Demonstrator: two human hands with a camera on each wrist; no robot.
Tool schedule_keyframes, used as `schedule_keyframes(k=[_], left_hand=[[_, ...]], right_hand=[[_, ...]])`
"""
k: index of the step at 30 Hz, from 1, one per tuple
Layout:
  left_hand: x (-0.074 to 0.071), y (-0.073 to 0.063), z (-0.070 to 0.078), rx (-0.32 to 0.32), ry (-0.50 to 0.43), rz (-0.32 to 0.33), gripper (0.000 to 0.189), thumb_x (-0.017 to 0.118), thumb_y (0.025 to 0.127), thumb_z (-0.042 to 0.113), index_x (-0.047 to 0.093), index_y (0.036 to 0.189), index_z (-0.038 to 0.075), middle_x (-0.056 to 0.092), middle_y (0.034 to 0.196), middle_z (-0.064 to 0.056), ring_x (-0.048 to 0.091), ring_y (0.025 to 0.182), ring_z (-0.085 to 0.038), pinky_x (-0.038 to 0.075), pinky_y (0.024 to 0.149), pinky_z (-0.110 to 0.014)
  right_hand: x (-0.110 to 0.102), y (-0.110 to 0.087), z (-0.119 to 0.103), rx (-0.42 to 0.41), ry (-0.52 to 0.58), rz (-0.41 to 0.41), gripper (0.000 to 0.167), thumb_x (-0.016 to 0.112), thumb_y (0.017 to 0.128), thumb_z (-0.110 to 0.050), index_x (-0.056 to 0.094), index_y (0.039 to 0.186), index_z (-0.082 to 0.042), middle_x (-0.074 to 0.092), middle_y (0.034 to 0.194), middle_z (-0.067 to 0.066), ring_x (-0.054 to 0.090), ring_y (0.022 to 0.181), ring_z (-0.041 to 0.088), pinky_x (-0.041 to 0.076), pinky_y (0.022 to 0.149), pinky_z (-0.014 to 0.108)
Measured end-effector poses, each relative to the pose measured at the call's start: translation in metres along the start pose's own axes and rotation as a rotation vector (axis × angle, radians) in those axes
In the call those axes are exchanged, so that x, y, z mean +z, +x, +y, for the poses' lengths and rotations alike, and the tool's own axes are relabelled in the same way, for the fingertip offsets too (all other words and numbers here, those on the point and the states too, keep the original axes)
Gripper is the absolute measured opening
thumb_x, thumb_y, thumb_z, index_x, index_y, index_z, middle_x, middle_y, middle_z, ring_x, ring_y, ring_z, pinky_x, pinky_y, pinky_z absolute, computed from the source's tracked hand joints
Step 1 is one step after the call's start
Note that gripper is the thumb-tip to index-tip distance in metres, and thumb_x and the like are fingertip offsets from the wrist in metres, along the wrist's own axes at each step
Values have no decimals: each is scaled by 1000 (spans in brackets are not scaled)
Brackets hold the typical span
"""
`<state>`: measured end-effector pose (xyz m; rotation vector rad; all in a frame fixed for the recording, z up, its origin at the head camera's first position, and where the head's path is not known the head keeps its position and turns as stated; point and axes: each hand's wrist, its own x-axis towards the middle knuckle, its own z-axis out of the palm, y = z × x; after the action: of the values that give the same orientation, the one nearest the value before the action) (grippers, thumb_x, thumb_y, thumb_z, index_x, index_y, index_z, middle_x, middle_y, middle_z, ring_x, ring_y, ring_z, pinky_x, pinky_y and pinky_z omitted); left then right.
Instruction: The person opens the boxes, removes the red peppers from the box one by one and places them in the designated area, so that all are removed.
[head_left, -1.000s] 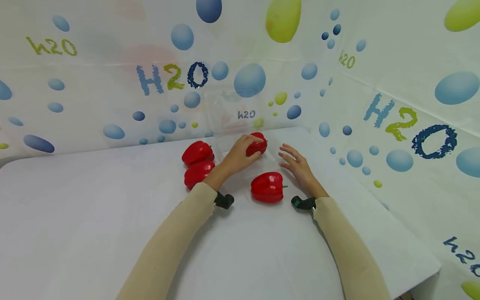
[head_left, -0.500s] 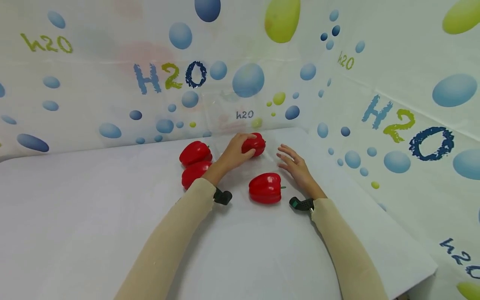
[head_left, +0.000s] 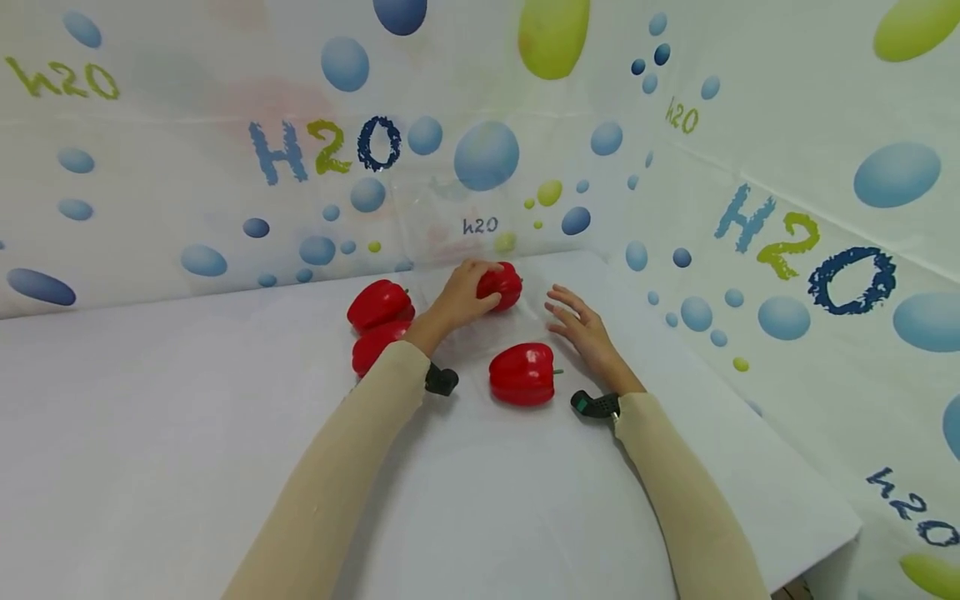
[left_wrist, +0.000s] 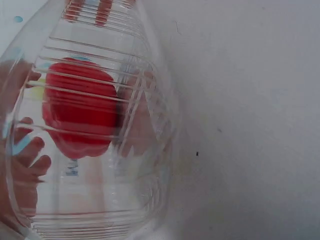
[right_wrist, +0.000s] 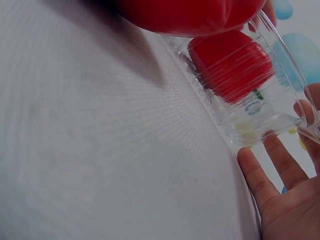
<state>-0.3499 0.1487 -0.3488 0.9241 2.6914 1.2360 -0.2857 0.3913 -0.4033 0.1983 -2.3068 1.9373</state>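
A red bell pepper (head_left: 508,287) lies inside a clear plastic container (left_wrist: 105,200), whose ribbed wall stands before it in the left wrist view. Around its upper left side, my left hand (head_left: 457,300) has loosely bent fingers; in the left wrist view a narrow gap separates several fingertips (left_wrist: 39,162) from the pepper. To the container's right, my right hand (head_left: 592,337) is spread with nothing in it, fingers (right_wrist: 282,160) close by the container's edge. Another bell pepper (head_left: 522,375), stem to the right, sits nearer the body, in front of the container.
Two more red bell peppers, one behind (head_left: 378,305) and one in front (head_left: 375,343), touch left of the container, the front one partly behind the left forearm. A clear lid (head_left: 431,221) stands raised against the printed backdrop (head_left: 187,183). The white table (head_left: 187,433) ends at right.
My left fingers and thumb have drawn back slightly to the left across the pepper in the container. My right hand stays spread at the container's right. The whole head view has shifted a little.
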Motion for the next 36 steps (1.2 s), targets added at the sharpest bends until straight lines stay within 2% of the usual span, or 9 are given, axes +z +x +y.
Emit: schedule_keyframes(k=[10,16,21,29,36], left_hand=[[-2,11,-5,-19,12,-27,56,67,93,20,42,143,17,34,145,-8,32,134,-26,49,99,-42],[1,18,-7,-42,15,-63,60,69,91,22,41,144,19,30,148,-8,29,136,-27,48,100,-43],[4,18,-7,-54,46,-89,61,68,91,23,40,145,20,27,150,-9,28,137,-28,47,102,-44],[2,19,-9,-74,29,-97,60,67,92,20,40,145,20,24,150,-9,25,137,-29,46,103,-44],[6,23,-15,-78,16,-65,53,65,93,11,43,141,18,27,148,-11,27,137,-30,44,105,-44]], right_hand=[[-1,3,-1,-14,18,-11,50,48,103,-24,39,146,-1,22,161,3,38,140,28,41,107,44],[-2,2,0,-11,17,-9,50,50,103,-26,39,146,-1,24,160,0,40,139,26,44,105,39],[-2,1,1,-9,5,-7,50,49,103,-25,40,145,-1,26,159,-1,40,138,27,46,102,36],[0,4,0,-11,15,2,52,51,102,-28,40,145,-1,26,159,0,40,138,27,45,104,38],[3,4,3,17,12,6,51,49,103,-25,39,146,-1,23,160,-2,39,140,27,41,106,43]])
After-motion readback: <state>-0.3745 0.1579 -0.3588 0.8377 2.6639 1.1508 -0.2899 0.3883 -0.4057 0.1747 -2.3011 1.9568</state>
